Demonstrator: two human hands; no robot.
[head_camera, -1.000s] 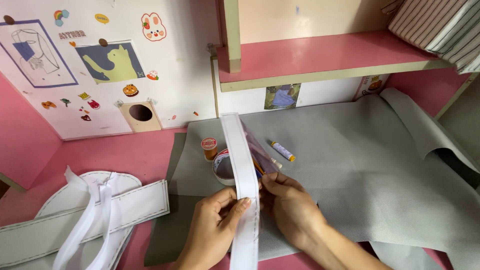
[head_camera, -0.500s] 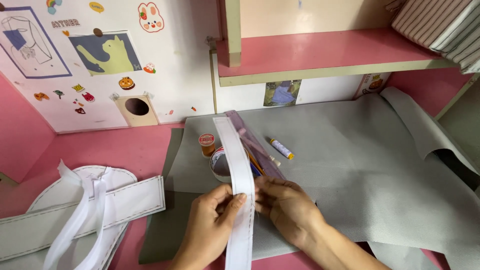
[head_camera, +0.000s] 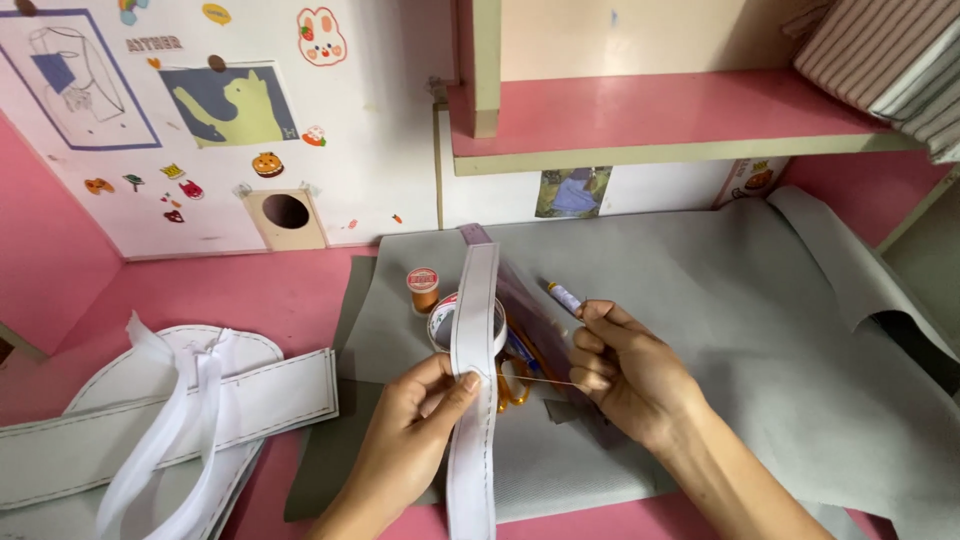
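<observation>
My left hand (head_camera: 415, 425) pinches a long white fabric strip (head_camera: 473, 330) with a dark stitched line, holding it upright over the grey cloth (head_camera: 720, 330). My right hand (head_camera: 625, 375) is closed on a thin thread (head_camera: 535, 379) that runs taut from the strip to its fingers, a hand's width right of the strip. Behind the strip lie a purple ruler (head_camera: 520, 300), orange-handled scissors (head_camera: 512, 380) and a round tape roll (head_camera: 441, 322).
An orange thread spool (head_camera: 421, 287) and a small blue and yellow pen (head_camera: 564, 296) rest on the grey cloth. White cut fabric pieces and straps (head_camera: 170, 420) lie at the left on the pink desk (head_camera: 240, 300). A pink shelf (head_camera: 660, 110) hangs above; striped fabric (head_camera: 890, 60) sits at its right.
My right hand has moved away from the strip to the right, drawing the thread out taut. My left hand keeps its pinch on the strip.
</observation>
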